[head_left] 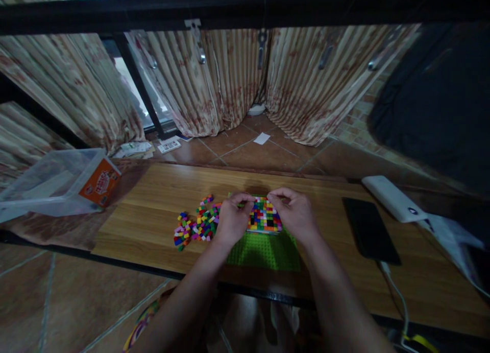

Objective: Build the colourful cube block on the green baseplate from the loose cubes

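Note:
A green studded baseplate (pixel 264 251) lies on the wooden table (pixel 153 189), its far half covered by a block of small multicoloured bricks (pixel 263 217). My left hand (pixel 233 219) rests on the block's left edge, fingers curled over the far corner. On the right edge my right hand (pixel 294 212) does the same, fingertips pinched at the top of the block. Whether a loose brick sits between the fingers cannot be told. A pile of loose coloured bricks (pixel 197 224) lies just left of my left hand.
A clear plastic box with an orange label (pixel 61 182) lies tipped at the table's left end. A black phone (pixel 369 229) and a white power bank (pixel 394 197) with a cable sit to the right. Curtains and tiled floor are beyond.

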{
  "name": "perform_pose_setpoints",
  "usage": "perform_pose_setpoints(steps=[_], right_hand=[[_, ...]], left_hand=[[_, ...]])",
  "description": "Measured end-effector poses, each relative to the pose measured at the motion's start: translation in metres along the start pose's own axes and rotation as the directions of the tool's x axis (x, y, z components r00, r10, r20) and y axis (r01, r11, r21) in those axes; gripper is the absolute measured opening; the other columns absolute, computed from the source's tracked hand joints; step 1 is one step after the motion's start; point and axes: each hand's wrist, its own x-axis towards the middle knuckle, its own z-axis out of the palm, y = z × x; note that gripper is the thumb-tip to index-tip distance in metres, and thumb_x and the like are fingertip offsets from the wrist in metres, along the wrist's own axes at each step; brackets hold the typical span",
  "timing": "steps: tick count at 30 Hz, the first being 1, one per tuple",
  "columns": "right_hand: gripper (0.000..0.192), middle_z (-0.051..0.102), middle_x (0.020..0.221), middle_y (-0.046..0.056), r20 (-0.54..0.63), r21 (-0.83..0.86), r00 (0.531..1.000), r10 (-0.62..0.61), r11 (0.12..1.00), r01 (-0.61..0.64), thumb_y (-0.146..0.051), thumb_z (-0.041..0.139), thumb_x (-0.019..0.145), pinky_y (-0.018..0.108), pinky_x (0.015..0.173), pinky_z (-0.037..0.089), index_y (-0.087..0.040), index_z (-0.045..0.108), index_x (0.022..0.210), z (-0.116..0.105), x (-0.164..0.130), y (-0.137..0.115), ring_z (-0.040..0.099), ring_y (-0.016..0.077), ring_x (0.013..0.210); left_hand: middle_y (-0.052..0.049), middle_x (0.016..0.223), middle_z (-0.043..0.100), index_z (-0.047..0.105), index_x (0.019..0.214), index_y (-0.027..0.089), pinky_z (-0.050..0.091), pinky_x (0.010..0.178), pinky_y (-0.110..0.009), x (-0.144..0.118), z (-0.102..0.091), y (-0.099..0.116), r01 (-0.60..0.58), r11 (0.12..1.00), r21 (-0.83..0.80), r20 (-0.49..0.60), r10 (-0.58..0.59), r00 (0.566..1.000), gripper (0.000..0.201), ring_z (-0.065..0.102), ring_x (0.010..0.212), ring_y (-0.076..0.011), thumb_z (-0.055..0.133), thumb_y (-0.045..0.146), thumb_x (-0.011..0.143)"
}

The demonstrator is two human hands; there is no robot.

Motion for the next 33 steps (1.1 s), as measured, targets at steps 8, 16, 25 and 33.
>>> perform_pose_setpoints(steps=[8,16,25,33], right_hand=[[0.021,0.073,0.076,0.003,0.007,0.019,1.000,0.002,1.000,-0.002,-0.038,0.058,0.079,0.031,0.068,0.047,-0.021,0.071,0.078,0.0002,-0.0003,0.0017,0.065,0.0187,0.069],[0.023,0.073,0.077,0.004,0.007,0.007,1.000,0.013,1.000,-0.013,-0.040,0.058,0.079,0.030,0.067,0.047,-0.021,0.072,0.078,0.0000,-0.0004,0.0011,0.064,0.0183,0.068],[0.024,0.073,0.075,0.004,0.013,0.002,1.000,-0.003,1.000,0.003,-0.041,0.060,0.079,0.029,0.062,0.046,-0.019,0.072,0.078,-0.0003,-0.0011,0.0038,0.063,0.0184,0.064],[0.025,0.073,0.079,0.005,0.008,-0.030,1.000,-0.001,1.000,0.001,-0.041,0.061,0.078,0.032,0.068,0.047,-0.020,0.072,0.078,-0.0003,0.0003,0.0071,0.065,0.0202,0.069]], left_hand=[[-0.001,0.073,0.069,0.073,0.082,0.016,0.047,0.069,-0.025,0.0001,0.0044,0.0004,0.244,0.935,-0.258,0.014,-0.249,0.968,0.015,0.060,0.068,-0.0128,0.065,0.016,0.069],[-0.003,0.086,0.071,0.071,0.084,0.015,0.048,0.079,-0.025,-0.0006,0.0067,0.0031,0.345,0.809,-0.476,0.031,-0.376,0.926,0.017,0.062,0.078,-0.0112,0.067,0.014,0.067],[0.000,0.072,0.069,0.072,0.083,0.015,0.047,0.067,-0.024,0.0033,0.0102,0.0025,0.317,0.895,-0.312,-0.014,-0.338,0.941,0.019,0.060,0.065,-0.0115,0.063,0.011,0.066],[0.000,0.068,0.068,0.073,0.084,0.014,0.046,0.062,-0.023,0.0073,0.0100,0.0004,0.262,0.943,-0.206,-0.016,-0.271,0.962,0.022,0.058,0.060,-0.0113,0.062,0.010,0.066]])
